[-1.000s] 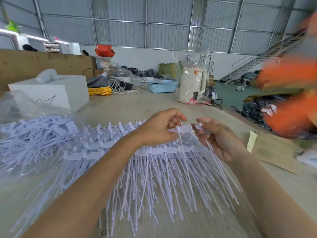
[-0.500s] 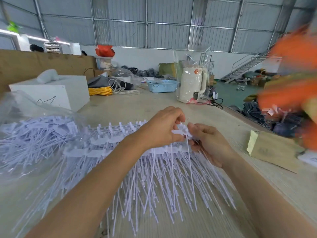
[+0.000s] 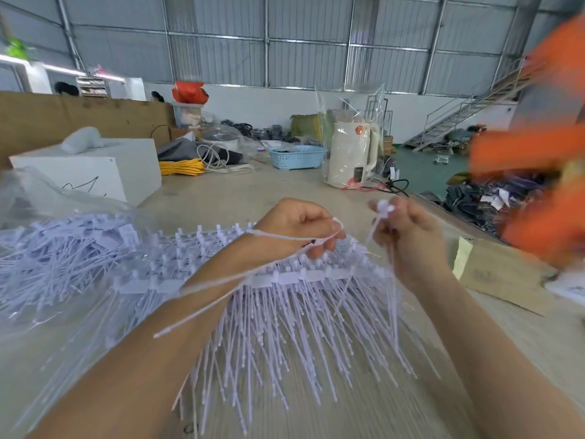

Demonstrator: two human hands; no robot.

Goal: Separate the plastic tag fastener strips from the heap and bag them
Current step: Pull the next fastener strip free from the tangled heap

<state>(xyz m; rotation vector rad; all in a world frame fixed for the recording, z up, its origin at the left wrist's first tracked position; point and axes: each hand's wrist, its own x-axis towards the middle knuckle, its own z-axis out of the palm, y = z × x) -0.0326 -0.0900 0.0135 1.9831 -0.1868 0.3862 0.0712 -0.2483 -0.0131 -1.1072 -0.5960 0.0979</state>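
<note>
Fasteners in a white heap fan across the table at six o'clock, under my wrists. My left hand pinches one loose strip trailing toward seven o'clock; my right hand grips another strip's head. No writing is readable, even on the kettle's orange label at one o'clock.

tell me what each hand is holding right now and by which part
The left hand pinches one loose plastic strip near its head end, its thin tail trailing over the forearm. The right hand grips another strip just below its head.
</note>
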